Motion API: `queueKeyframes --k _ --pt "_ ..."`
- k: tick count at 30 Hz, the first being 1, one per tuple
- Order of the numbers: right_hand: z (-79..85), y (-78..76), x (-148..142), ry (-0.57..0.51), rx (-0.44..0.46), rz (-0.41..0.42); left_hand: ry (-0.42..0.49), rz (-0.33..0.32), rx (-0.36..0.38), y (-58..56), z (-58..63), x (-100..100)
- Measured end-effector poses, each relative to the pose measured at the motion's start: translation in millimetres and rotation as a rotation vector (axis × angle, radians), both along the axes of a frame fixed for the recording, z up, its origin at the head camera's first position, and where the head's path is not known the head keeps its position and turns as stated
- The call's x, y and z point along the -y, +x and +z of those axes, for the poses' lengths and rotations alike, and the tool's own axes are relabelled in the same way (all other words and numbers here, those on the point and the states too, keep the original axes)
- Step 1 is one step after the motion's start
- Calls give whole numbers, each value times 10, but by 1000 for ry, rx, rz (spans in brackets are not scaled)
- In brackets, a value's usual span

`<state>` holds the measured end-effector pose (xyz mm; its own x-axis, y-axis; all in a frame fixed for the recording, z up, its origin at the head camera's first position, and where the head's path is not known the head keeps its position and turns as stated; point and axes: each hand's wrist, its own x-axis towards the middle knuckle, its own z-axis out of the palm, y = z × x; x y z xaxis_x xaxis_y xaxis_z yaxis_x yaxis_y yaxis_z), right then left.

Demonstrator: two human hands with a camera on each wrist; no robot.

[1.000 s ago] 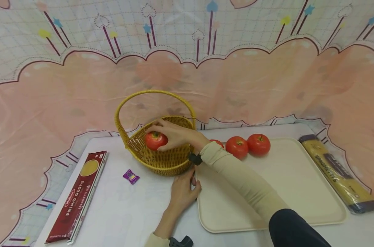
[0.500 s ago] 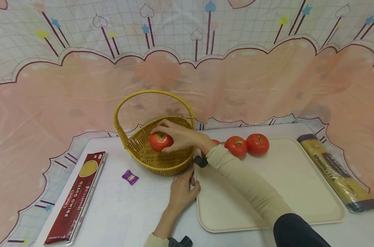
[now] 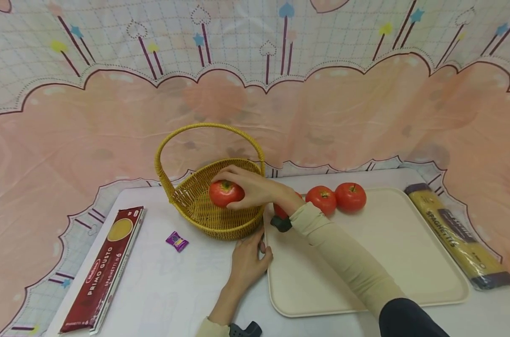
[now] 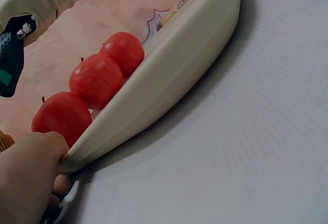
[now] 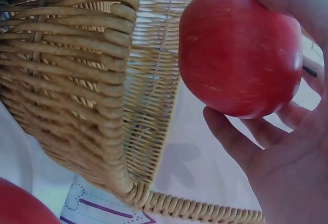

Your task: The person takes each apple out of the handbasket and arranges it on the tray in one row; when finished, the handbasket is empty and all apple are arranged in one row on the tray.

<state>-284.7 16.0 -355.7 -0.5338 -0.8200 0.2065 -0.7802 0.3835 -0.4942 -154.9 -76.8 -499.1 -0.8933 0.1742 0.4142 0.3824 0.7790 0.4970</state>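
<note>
In the head view my right hand (image 3: 250,187) holds a red apple (image 3: 226,194) above the yellow wicker basket (image 3: 221,231). The right wrist view shows that apple (image 5: 241,55) between thumb and fingers, beside the basket's woven wall (image 5: 66,75). My left hand (image 3: 246,260) is at the left edge of a cream tray (image 3: 364,267). In the left wrist view this hand (image 4: 31,167) grips the tray's rim (image 4: 154,90), fingers partly hidden below it. Three more apples lie along the tray's far left side, among them one apple (image 3: 351,197); my right forearm partly covers the nearest.
A red spaghetti packet (image 3: 105,269) lies on the left of the white table (image 3: 170,290). Near the basket is a small purple wrapped candy (image 3: 177,241). Along the tray's right side lies a yellow spaghetti packet (image 3: 459,236). The basket's tall handle (image 3: 208,125) arches over its opening.
My right hand has shifted a little to the right over the basket, with the apple still in its grasp. The left hand stays at the tray's edge.
</note>
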Motion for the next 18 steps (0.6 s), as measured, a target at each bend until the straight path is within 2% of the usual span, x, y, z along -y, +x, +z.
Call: queueKeyframes --k 18 --pt "-100 126 -264 -71 22 -86 -2 1 13 8 7 4"
